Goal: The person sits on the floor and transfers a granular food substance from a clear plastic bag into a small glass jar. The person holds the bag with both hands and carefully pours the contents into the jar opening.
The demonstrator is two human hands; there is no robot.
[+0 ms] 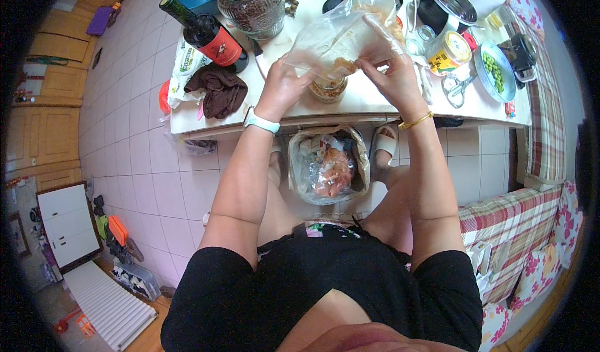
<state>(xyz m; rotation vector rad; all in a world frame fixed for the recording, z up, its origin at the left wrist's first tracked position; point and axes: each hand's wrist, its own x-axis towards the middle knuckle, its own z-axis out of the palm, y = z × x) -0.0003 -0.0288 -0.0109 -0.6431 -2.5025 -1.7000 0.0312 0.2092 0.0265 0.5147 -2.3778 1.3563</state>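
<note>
Both hands grip a clear plastic bag (337, 38) with brownish crumbly stuff inside, tilted over a small glass jar (329, 91) near the table's front edge. My left hand (288, 87) pinches the bag's left side, its fingers partly hidden behind the film. On the other side, my right hand (389, 82) pinches the bag near a clump of the brown stuff at its low end. The small jar holds similar brownish bits, and its mouth is partly covered by the bag. A large lidded glass jar (253, 9) of dark contents stands behind my left hand.
Left on the table (370, 110) are a wine bottle (206, 38) and a dark brown cloth (218, 91). At right are scissors (457, 89), a yellow-labelled tub (449, 54), a bowl of green beans or peas (485, 77) and a dark pot (433, 12). A lined waste bin (363, 164) stands between my legs.
</note>
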